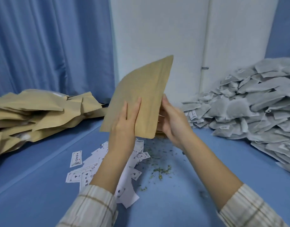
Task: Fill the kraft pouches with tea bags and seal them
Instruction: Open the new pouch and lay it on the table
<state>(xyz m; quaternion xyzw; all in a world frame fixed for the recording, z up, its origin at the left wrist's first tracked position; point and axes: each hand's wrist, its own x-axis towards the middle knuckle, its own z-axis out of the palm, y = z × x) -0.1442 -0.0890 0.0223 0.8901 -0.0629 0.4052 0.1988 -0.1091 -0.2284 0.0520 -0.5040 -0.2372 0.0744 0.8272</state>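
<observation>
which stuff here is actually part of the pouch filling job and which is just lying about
Job:
- pouch, held up in both hands: left, right
- pouch pile
- tea bags

Lying about:
- paper labels on the blue table
- loose tea crumbs
- curtain

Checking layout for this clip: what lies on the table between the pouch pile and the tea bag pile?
Head view: paper labels, loose tea crumbs, bare blue table; above them, the held pouch.
</observation>
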